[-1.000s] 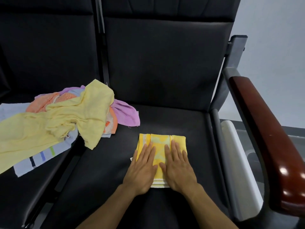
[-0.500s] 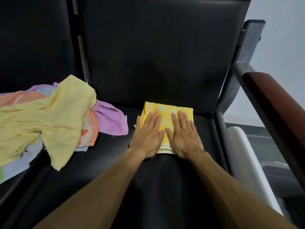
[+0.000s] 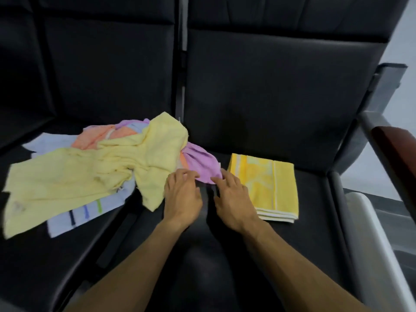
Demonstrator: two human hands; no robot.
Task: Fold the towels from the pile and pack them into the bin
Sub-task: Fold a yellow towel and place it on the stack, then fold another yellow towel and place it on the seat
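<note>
A folded bright yellow towel [image 3: 270, 188] lies flat on the right black seat [image 3: 315, 210], with no hand on it. To its left is the loose pile, where a pale yellow towel [image 3: 101, 172] drapes over orange, white striped and purple ones. Both my hands are at the near edge of the purple towel [image 3: 200, 163]. My left hand [image 3: 182, 194] curls its fingers onto that edge. My right hand [image 3: 234, 199] touches the edge with spread fingers, just left of the folded towel.
The pile straddles the gap between the left seat [image 3: 56, 255] and the right seat. A brown wooden armrest [image 3: 398, 158] on a grey metal frame bounds the right side. Beyond it, low down, shows the white rim of a container [image 3: 371, 226].
Both hands have lifted off the folded yellow towel and moved left to the purple towel at the pile's edge. The view has swung left, so more of the pile shows.
</note>
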